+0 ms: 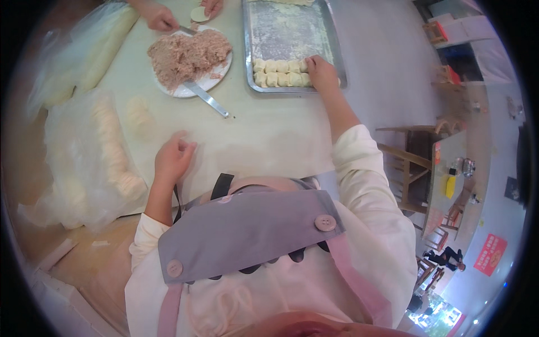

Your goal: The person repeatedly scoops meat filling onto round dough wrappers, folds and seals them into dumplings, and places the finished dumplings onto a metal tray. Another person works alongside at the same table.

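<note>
My right hand (323,76) reaches over the near edge of a metal tray (247,50). Its fingertips touch the right end of the farther of two rows of folded dumplings (282,66); the hand hides whether one is pinched. My left hand (173,159) hovers low over the pale table (252,139), fingers loosely curled, thumb apart, nothing in it. Beyond it, a white plate (225,67) bears a mound of minced filling (189,54). A flat metal spreader (208,100) leans on the plate's near rim, handle toward me.
Across the table, another person's hand (158,17) holds a tool in the filling, the other a round wrapper (199,14). Plastic-covered dough (116,147) lies at left, with a small dough piece (139,113) beside it. Wooden chairs (406,164) stand off to the right.
</note>
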A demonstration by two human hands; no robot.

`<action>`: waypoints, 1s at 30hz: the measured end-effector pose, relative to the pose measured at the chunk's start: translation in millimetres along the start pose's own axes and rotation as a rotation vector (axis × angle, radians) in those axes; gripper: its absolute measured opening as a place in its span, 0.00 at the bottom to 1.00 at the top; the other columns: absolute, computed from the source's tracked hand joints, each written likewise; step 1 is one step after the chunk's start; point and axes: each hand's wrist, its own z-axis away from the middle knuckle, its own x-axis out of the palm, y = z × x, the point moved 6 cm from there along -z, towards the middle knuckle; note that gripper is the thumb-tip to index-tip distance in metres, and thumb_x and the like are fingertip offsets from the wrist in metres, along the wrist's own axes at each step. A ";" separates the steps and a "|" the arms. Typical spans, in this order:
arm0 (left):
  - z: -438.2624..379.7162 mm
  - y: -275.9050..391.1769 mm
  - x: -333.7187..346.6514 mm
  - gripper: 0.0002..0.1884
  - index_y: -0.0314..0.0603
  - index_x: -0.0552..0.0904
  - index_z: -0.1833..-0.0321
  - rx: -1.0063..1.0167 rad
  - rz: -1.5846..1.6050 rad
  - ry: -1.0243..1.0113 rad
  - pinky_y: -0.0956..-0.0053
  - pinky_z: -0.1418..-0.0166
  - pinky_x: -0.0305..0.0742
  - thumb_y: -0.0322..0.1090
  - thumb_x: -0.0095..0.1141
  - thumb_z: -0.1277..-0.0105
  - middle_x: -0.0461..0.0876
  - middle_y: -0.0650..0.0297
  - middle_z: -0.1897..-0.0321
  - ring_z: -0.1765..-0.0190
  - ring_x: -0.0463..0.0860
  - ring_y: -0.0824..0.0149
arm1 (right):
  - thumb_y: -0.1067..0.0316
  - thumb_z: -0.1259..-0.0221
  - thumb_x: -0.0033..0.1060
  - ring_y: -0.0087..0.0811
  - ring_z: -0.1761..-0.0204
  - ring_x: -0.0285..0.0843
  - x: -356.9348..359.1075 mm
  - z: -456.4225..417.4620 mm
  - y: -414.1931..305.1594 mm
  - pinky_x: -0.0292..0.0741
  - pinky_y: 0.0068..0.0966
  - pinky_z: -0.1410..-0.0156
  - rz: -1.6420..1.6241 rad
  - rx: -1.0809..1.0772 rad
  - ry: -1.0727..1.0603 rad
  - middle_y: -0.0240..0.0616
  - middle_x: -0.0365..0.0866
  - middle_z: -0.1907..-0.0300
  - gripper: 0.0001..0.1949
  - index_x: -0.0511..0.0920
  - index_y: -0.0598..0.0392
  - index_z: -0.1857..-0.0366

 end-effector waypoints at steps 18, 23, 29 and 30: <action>-9.7 -75.5 -43.9 0.12 0.45 0.75 0.62 -0.174 -0.053 0.599 0.61 0.65 0.73 0.38 0.62 0.45 0.78 0.60 0.66 0.65 0.80 0.55 | 0.64 0.40 0.55 0.49 0.53 0.76 -7.0 17.5 -43.0 0.70 0.38 0.45 0.040 -0.333 0.065 0.48 0.80 0.58 0.12 0.79 0.57 0.56; -18.0 -73.0 -48.9 0.11 0.46 0.74 0.62 -0.198 -0.196 0.730 0.61 0.64 0.73 0.37 0.61 0.46 0.77 0.62 0.64 0.64 0.79 0.55 | 0.74 0.47 0.58 0.48 0.53 0.72 1.8 53.6 -144.6 0.67 0.40 0.45 -0.162 -0.672 0.062 0.45 0.76 0.59 0.11 0.76 0.57 0.59; -9.8 -93.8 -45.0 0.08 0.42 0.79 0.62 -0.083 0.284 0.714 0.71 0.62 0.75 0.33 0.60 0.44 0.78 0.62 0.66 0.66 0.80 0.63 | 0.69 0.45 0.59 0.47 0.54 0.74 58.9 100.5 -227.3 0.71 0.39 0.48 -0.187 -0.727 -0.286 0.46 0.76 0.58 0.14 0.75 0.55 0.53; -7.8 -98.4 -44.3 0.08 0.42 0.80 0.62 -0.074 0.314 0.734 0.72 0.61 0.75 0.32 0.60 0.44 0.79 0.62 0.66 0.66 0.80 0.64 | 0.69 0.43 0.57 0.47 0.55 0.75 72.4 104.9 -235.7 0.73 0.39 0.50 -0.139 -0.678 -0.401 0.46 0.76 0.56 0.16 0.74 0.54 0.49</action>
